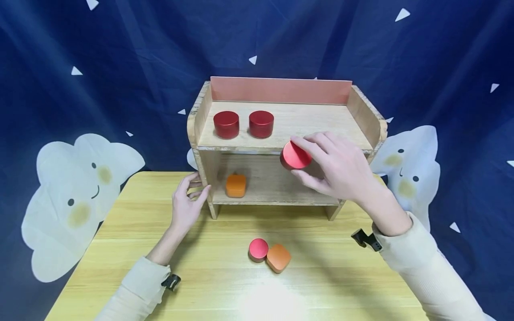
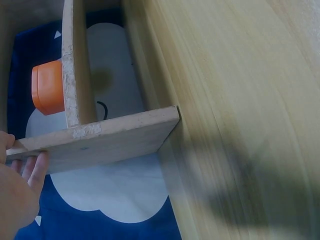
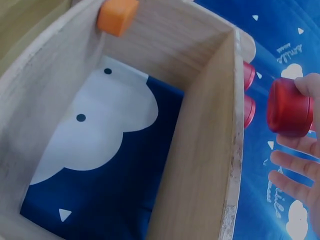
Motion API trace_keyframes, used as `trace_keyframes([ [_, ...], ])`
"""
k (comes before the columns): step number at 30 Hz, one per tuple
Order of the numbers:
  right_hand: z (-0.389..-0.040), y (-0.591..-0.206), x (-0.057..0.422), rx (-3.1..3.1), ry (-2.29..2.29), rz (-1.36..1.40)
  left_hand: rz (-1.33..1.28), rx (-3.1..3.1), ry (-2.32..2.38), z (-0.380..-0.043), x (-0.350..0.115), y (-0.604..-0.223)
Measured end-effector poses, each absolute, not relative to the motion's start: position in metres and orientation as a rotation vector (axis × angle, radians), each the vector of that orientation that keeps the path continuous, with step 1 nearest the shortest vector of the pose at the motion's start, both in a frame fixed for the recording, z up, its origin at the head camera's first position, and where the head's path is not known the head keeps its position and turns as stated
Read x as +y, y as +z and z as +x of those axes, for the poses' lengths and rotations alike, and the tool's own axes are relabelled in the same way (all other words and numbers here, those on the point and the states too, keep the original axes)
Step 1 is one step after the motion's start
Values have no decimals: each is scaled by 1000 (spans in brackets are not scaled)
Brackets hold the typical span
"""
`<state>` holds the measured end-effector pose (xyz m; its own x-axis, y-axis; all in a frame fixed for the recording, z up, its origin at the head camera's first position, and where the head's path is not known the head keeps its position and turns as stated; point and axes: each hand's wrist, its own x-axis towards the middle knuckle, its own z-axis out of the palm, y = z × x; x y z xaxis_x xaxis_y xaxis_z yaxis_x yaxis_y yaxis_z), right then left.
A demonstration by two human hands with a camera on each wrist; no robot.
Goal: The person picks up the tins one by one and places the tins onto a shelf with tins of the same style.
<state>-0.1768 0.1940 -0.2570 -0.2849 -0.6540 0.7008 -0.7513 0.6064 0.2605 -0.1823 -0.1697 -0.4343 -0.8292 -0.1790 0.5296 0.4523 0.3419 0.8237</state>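
Observation:
My right hand (image 1: 341, 167) pinches a red round tin (image 1: 296, 155) between thumb and fingers, in front of the upper board's edge. In the right wrist view the red tin (image 3: 289, 107) hangs beside the shelf with the other fingers spread below it. My left hand (image 1: 189, 200) holds the left side panel (image 2: 100, 135) of the wooden shelf, thumb on the front edge and fingers on the outer face. Two dark red tins (image 1: 226, 125) (image 1: 261, 124) stand side by side on the top board. An orange squarish tin (image 1: 235, 185) sits at the left of the lower board.
Another red tin (image 1: 258, 249) and an orange squarish tin (image 1: 279, 258) lie close together on the wooden table (image 1: 225, 294) before the shelf. A pink strip (image 1: 281, 90) runs along the shelf's back. Behind hangs a dark blue cloth (image 1: 160, 53) with pale cloud figures.

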Motion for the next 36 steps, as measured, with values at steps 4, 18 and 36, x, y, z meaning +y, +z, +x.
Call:
trace_keyframes([
  [4, -184, -253, 193, -2036, 161, 1083, -233, -2071, -1527, -183, -170, -435],
  [18, -202, -244, 192, -2172, 224, 1044, -223, -2084, -1533, -183, -171, -438],
  [36, -224, -239, 190, -2307, 217, 991, -233, -2074, -1518, -184, -171, -438],
])
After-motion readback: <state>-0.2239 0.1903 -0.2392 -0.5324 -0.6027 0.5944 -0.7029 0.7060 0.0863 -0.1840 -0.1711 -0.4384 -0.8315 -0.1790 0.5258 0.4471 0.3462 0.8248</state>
